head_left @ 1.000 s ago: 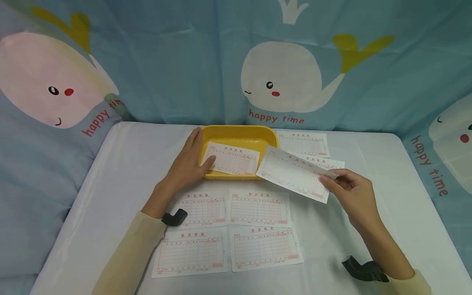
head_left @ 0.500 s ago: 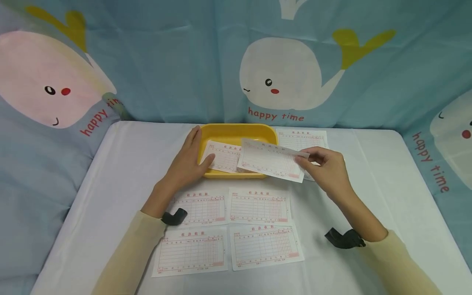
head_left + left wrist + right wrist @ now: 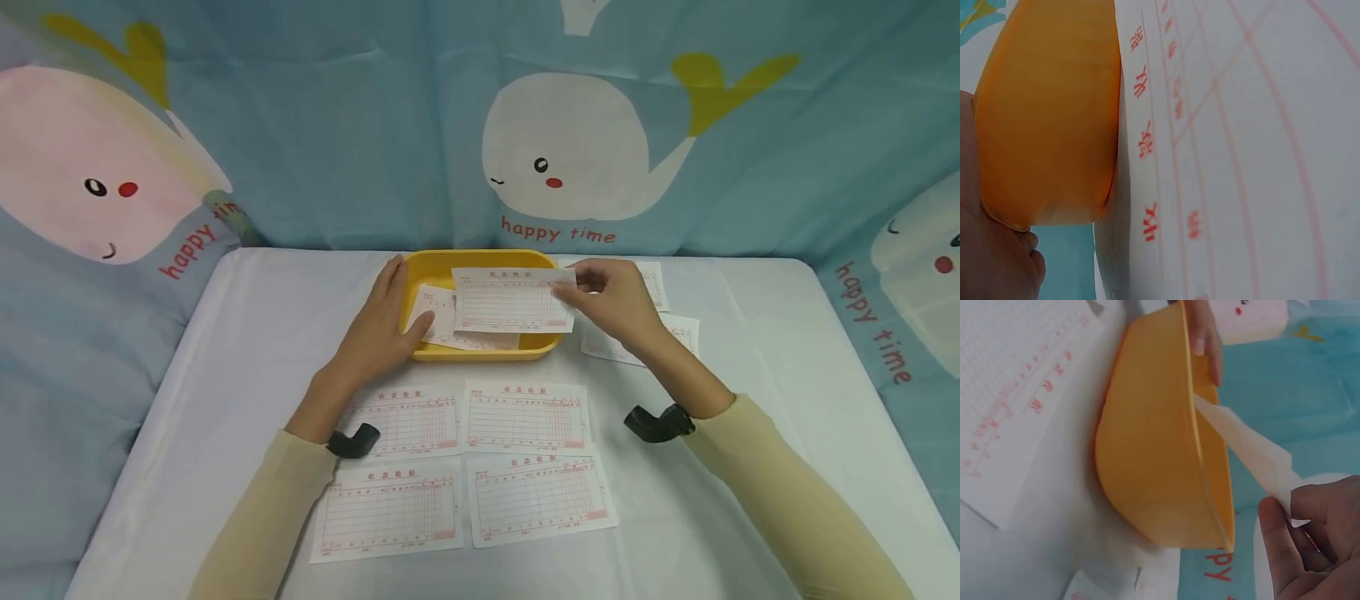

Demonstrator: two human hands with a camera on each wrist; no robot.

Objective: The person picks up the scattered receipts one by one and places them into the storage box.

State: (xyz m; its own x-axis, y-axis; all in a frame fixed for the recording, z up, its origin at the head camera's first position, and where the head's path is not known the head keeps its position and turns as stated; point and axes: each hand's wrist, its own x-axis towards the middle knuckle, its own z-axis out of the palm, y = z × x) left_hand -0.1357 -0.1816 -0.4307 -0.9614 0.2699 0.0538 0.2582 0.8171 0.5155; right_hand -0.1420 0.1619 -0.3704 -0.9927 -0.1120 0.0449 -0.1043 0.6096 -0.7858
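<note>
My right hand (image 3: pixel 611 300) pinches the right end of a white receipt slip (image 3: pixel 510 300) with red print, between thumb and fingers. In the head view this slip lies over the yellow plastic tray (image 3: pixel 480 356); in the right wrist view it slants down from the fingertips to the tray's opening. Another receipt slip (image 3: pixel 437 318) lies inside, partly covered by the held one. At the tray's left end my left hand (image 3: pixel 378 329) holds the rim, thumb over the front left corner and fingers along the left side. The left wrist view shows curled fingertips by the tray wall (image 3: pixel 1047 125).
Several receipt slips (image 3: pixel 527 417) lie in two rows in front of the tray on the white tabletop (image 3: pixel 225 400). Two more slips (image 3: pixel 681 331) sit right of it, partly hidden by my right hand and forearm. A blue whale-print curtain (image 3: pixel 360 125) hangs behind.
My right hand has carried the pinched slip leftward and away from me, from the tray's right front corner to over the tray. The left hand has stayed at the tray's left end.
</note>
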